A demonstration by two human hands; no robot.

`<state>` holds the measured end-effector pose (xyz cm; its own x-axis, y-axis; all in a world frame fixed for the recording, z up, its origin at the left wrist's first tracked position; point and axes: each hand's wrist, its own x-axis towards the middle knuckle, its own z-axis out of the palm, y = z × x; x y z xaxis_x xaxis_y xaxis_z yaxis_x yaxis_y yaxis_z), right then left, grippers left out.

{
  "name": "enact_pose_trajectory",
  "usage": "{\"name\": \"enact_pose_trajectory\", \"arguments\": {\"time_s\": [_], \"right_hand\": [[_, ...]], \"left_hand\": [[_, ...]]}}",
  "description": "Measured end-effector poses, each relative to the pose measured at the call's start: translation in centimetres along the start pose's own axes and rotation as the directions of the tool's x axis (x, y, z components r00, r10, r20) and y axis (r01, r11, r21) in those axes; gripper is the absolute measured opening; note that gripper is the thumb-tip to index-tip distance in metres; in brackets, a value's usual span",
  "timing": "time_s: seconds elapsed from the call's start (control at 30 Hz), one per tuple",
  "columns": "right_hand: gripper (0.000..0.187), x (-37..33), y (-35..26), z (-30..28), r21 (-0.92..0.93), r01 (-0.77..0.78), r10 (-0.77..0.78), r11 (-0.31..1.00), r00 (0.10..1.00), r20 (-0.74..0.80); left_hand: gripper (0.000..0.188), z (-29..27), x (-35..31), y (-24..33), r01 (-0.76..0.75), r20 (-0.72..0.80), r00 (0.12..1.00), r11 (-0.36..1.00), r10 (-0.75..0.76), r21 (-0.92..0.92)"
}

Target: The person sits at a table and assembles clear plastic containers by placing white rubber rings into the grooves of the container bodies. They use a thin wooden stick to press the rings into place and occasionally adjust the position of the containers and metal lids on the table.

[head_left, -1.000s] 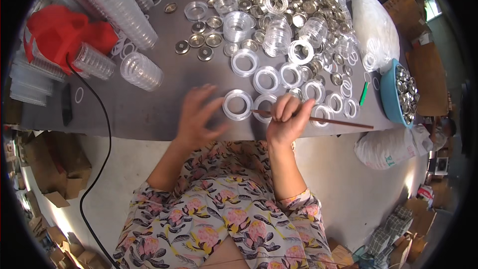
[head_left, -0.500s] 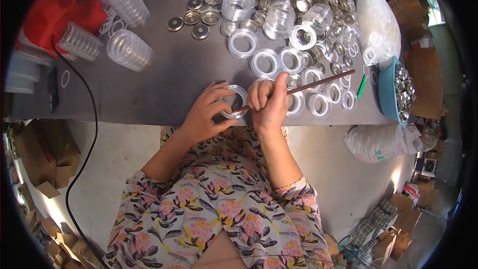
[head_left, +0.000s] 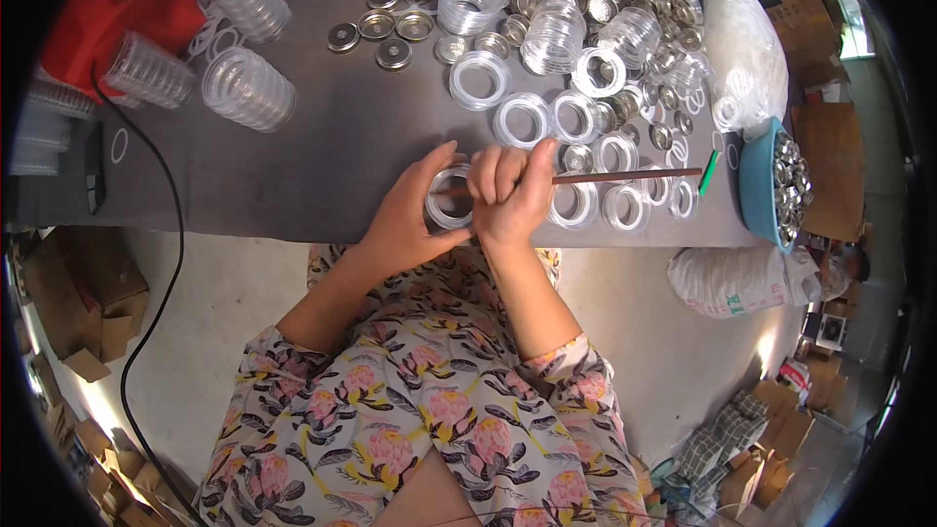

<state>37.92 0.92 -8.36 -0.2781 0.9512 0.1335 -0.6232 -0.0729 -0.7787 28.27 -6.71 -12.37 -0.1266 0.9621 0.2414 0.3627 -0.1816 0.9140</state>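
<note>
Near the table's front edge, my left hand (head_left: 402, 210) curls its thumb and fingers around the outside of a clear plastic ring (head_left: 449, 222). My right hand (head_left: 509, 193) is closed in a fist, thumb up, around a thin dark brown stick (head_left: 630, 176). The stick's long end points right over the table, while its other end reaches into the ring's opening; the exact tip is hard to make out. Just right of my fist lie several similar clear rings (head_left: 625, 207). Another clear ring (head_left: 521, 121) lies beyond my hands.
Silver metal caps (head_left: 393, 54) and stacked clear rings (head_left: 553, 34) cover the far table. Stacked clear cups (head_left: 249, 88) and a red bag (head_left: 117, 10) stand left, beside a black cable (head_left: 168, 156). At right are a blue basin (head_left: 759, 181) of metal pieces and a green tool (head_left: 710, 173).
My right hand has moved slightly left, closer to the ring, and the stick has swung nearer to level. My left hand has shifted its fingers farther around the ring's outside.
</note>
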Motion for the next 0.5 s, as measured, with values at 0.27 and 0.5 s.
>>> {"name": "enact_pose_trajectory", "arguments": {"time_s": [0.27, 0.5], "right_hand": [[0.058, 0.4, -3.3, 0.5, -0.503, -0.125, 0.207, 0.855, 0.972, 0.111], [0.055, 0.3, 0.0, 1.5, -0.060, -0.039, 0.037, 0.997, 0.999, -0.032]], "left_hand": [[0.088, -0.1, -0.2, -0.3, 0.058, 0.023, 0.998, 0.997, -0.057, -0.054], [0.089, 0.3, -0.2, -0.6, 0.006, -0.005, 1.000, 1.000, -0.006, 0.006]]}}
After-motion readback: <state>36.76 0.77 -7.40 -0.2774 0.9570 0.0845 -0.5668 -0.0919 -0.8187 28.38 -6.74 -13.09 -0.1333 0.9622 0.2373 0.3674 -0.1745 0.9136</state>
